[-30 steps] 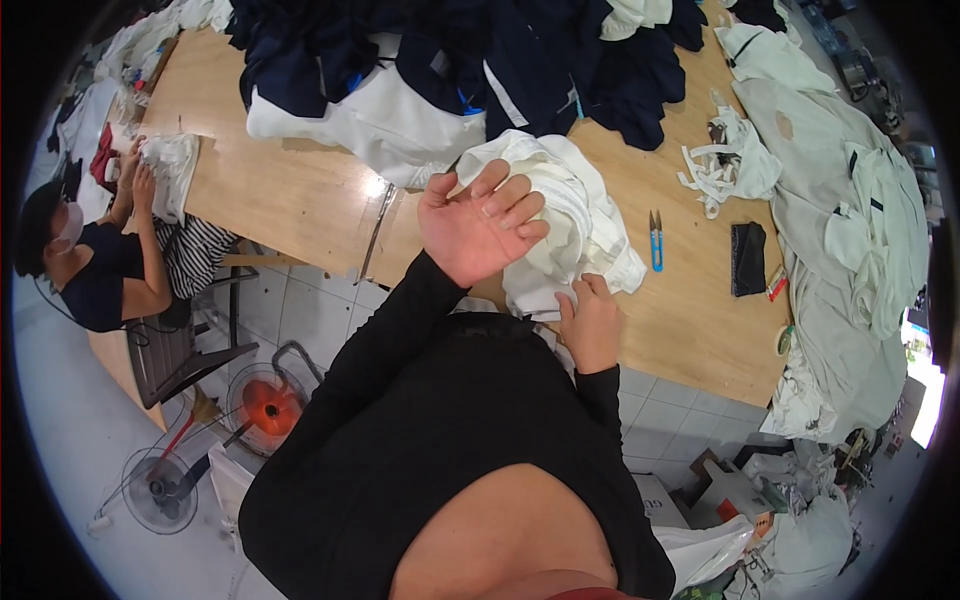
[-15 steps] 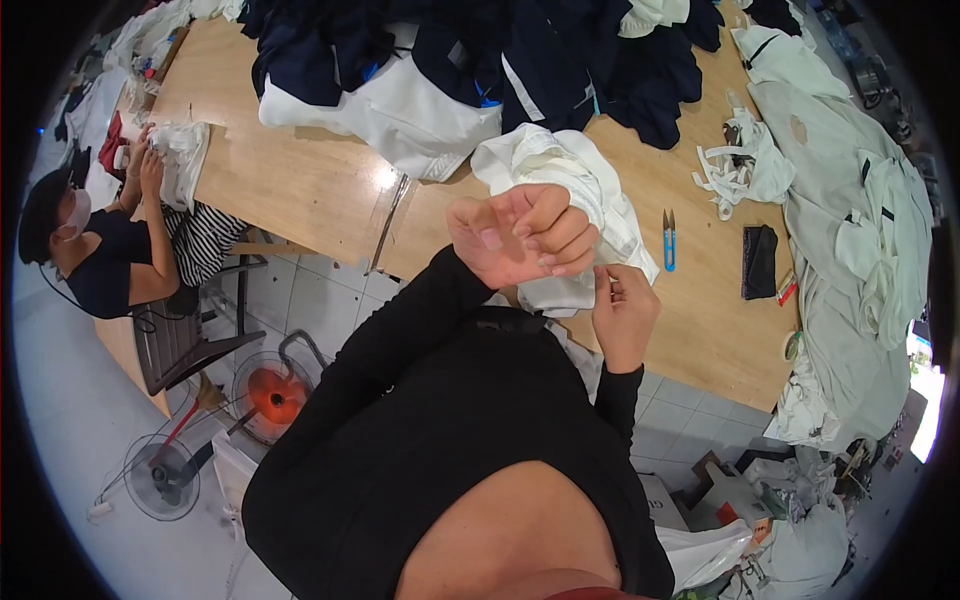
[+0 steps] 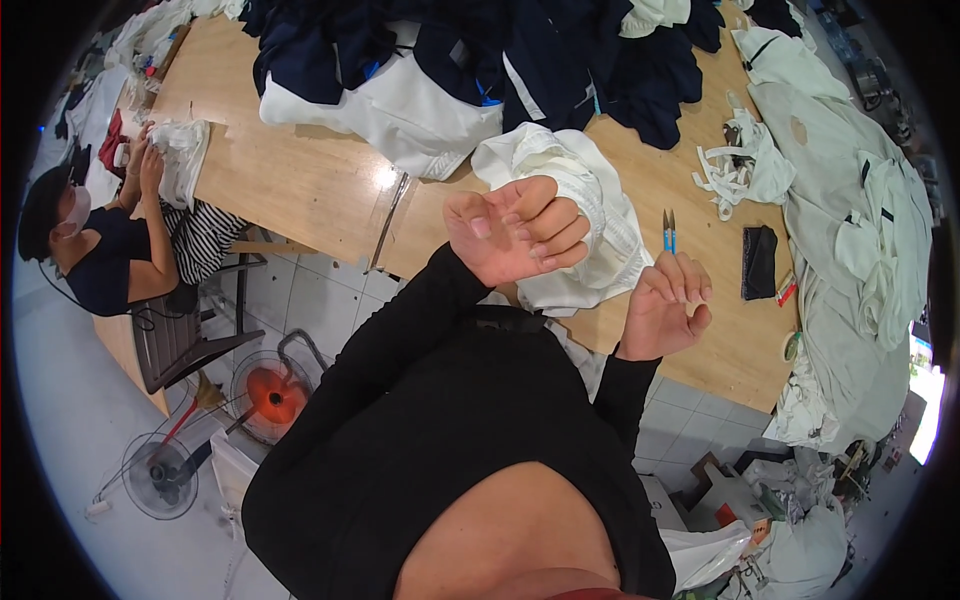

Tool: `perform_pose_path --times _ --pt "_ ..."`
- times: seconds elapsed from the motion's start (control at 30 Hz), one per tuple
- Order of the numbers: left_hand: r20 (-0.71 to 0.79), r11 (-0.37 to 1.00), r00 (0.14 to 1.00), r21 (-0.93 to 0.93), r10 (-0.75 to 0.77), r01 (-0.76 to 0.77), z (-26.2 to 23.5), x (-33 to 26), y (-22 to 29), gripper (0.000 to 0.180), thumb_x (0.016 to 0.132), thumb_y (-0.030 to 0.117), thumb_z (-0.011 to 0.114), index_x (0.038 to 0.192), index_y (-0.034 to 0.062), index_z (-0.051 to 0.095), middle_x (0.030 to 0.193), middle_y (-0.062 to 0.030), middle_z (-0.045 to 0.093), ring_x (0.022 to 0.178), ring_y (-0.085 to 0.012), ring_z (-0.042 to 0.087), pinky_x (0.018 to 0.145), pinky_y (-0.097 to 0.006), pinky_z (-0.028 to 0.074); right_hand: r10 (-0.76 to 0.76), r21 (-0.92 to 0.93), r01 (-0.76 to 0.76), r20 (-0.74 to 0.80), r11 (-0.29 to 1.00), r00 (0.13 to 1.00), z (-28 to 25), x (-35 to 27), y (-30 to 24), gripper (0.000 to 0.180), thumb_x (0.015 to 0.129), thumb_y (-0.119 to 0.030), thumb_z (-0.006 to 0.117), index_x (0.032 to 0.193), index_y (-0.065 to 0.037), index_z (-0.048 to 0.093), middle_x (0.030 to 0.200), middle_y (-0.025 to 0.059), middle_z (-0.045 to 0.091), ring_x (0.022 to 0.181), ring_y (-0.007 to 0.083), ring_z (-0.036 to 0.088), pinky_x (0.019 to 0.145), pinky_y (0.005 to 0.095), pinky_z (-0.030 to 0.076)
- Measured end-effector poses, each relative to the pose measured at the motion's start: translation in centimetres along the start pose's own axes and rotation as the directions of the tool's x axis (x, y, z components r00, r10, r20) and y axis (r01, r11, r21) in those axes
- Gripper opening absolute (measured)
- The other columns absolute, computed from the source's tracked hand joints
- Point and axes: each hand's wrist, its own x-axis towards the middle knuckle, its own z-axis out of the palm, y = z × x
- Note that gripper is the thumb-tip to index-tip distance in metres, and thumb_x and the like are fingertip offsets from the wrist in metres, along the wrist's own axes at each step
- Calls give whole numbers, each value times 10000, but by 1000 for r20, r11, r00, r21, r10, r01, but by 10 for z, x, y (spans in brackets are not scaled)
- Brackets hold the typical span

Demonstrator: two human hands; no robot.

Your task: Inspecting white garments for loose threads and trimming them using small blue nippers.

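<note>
Palm up, my left hand [image 3: 515, 230] hovers over the near side of a white garment [image 3: 610, 235] bunched on the table. Its fingers are loosely curled, the thumb stands apart, and the palm holds nothing. My right hand [image 3: 665, 305] is raised to the right of the garment, palm turned up, fingers bent and apart, with nothing in it. Just beyond its fingertips lie blue-handled thread snips [image 3: 669, 238], their lower part hidden by the hand.
Navy and white garments [image 3: 480, 60] are heaped along the far side of the wooden table [image 3: 290, 205]. White straps [image 3: 745, 165], a black pouch [image 3: 759, 262] and pale fabric [image 3: 850, 250] lie to the right. At the left, a masked person [image 3: 110, 240] handles white cloth; fans [image 3: 275, 395] stand on the floor.
My right hand has moved right, away from the white garment's edge, and its pinched fingers have spread. My left hand has shifted slightly left and up.
</note>
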Motion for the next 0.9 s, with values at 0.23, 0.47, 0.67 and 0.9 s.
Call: perform_pose_path --times 0.23,0.47,0.67,0.9 --pt "38 998 998 37 -46 45 0 1 0 270 631 214 668 784 203 445 775 39 441 775 -172 445 758 -336 397 -14 62 14 -5 998 1000 -2 0 1 294 747 3 743 863 -140 514 855 2 500 827 182 471 786 328 383" --pt "66 985 996 -153 -68 77 -5 -1 -9 270 675 208 714 803 225 477 799 58 465 793 -162 475 766 -331 389 28 -90 -28 -3 996 1000 4 5 12 298 733 -47 745 855 -154 496 846 -2 473 819 180 452 778 334 371" --pt "101 977 992 -194 -70 88 -13 -4 -10 249 696 223 699 823 209 485 807 48 485 802 -161 503 784 -349 387 145 -212 -131 53 968 988 5 12 22 277 728 -127 721 877 -168 491 862 -6 473 832 184 441 787 344 368" --pt "143 984 984 -131 -103 122 -15 -5 -9 245 726 251 706 824 223 483 811 57 496 803 -159 515 807 -361 385 155 -271 -135 54 953 986 12 13 22 265 732 -117 714 854 -172 485 847 -9 472 818 175 446 768 334 371"
